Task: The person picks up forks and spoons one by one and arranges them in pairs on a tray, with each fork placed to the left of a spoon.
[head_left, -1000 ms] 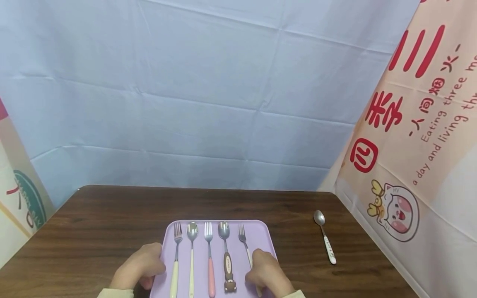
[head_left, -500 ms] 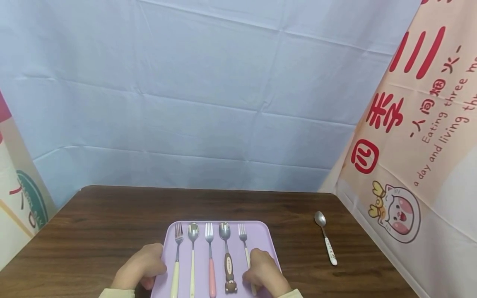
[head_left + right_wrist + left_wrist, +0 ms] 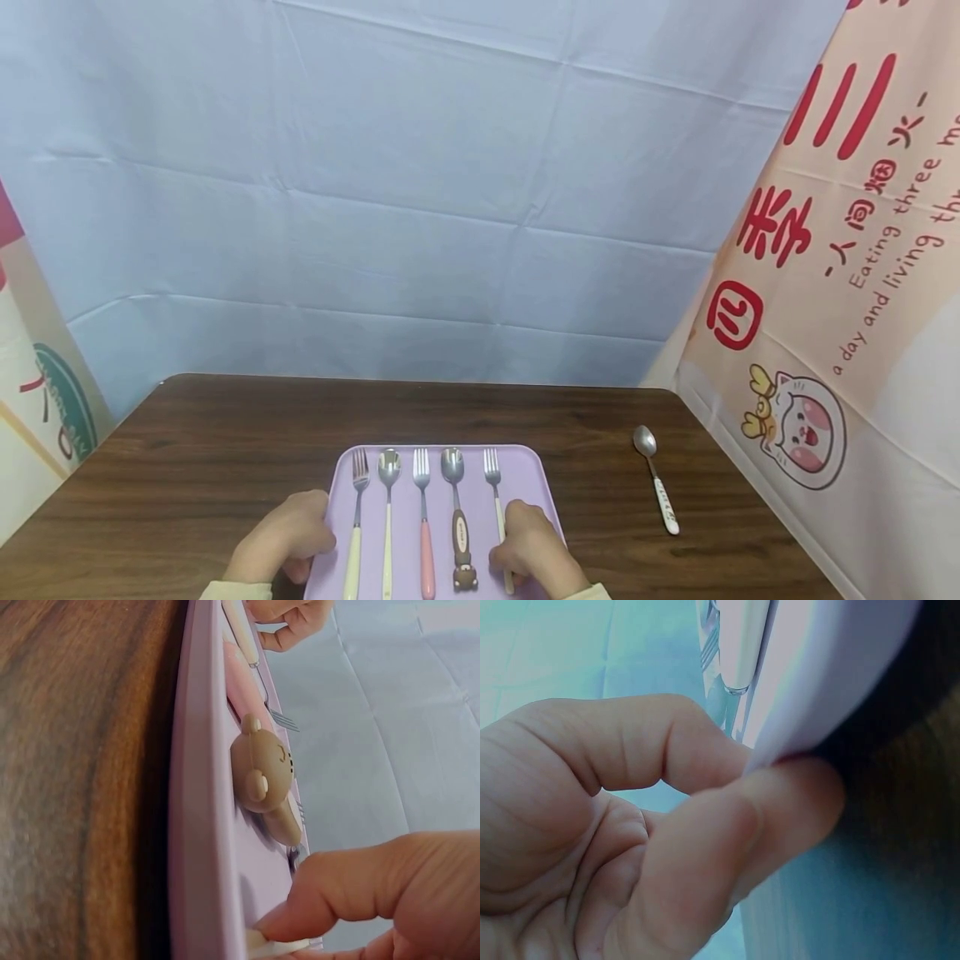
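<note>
A lilac tray (image 3: 521,479) lies at the table's near side. My left hand (image 3: 285,537) pinches its left rim between thumb and finger; in the left wrist view the tray edge (image 3: 802,697) runs between them. On the tray my right hand (image 3: 534,546) holds the pale handle of the rightmost fork (image 3: 492,471), its tines pointing away. Left of it lie a brown bear-handled spoon (image 3: 461,537), a pink-handled fork (image 3: 426,550), a cream-handled spoon (image 3: 387,533) and a cream-handled fork (image 3: 353,554), roughly side by side. In the right wrist view, the bear's head (image 3: 262,765) sits near the tray's front wall.
A spoon with a patterned white handle (image 3: 662,500) lies on the dark wooden table (image 3: 225,450), right of the tray. Pale blue cloth (image 3: 405,208) hangs behind the table, and a printed cloth (image 3: 847,375) hangs along the right side.
The rightmost fork has turned straighter, its handle end shifting left and its tines slightly right. My right hand moved a little left with it. My left hand stays at the tray rim.
</note>
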A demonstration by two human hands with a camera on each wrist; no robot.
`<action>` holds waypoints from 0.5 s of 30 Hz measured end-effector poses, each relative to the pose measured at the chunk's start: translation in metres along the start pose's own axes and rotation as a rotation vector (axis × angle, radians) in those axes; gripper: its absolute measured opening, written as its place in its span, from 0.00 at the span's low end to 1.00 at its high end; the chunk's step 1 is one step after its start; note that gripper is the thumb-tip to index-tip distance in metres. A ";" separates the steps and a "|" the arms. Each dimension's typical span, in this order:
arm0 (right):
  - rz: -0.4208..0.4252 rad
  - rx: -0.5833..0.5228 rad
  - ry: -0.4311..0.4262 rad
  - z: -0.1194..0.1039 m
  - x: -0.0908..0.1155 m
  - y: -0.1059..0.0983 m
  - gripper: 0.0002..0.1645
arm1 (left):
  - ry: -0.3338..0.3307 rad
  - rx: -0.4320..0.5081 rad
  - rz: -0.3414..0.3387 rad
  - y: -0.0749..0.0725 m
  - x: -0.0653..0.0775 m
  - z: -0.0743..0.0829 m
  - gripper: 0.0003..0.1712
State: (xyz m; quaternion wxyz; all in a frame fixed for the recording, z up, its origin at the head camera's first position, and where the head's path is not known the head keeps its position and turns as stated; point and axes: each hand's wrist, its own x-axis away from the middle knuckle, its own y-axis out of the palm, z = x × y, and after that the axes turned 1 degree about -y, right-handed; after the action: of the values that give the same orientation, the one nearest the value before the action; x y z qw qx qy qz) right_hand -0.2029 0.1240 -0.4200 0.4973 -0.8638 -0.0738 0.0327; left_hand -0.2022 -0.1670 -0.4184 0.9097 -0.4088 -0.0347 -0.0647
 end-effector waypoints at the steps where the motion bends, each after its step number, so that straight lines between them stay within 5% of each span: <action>1: 0.001 0.006 -0.002 0.000 0.000 0.000 0.12 | 0.001 0.003 0.000 0.000 0.000 0.000 0.06; 15: 0.042 0.128 -0.061 -0.002 0.003 -0.007 0.17 | -0.002 -0.019 -0.001 0.001 -0.002 -0.002 0.06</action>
State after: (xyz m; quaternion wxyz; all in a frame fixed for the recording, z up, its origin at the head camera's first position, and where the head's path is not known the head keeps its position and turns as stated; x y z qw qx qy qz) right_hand -0.1999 0.1261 -0.4132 0.5482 -0.8303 -0.0683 0.0740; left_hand -0.2037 -0.1675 -0.4205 0.9056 -0.4175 -0.0351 -0.0654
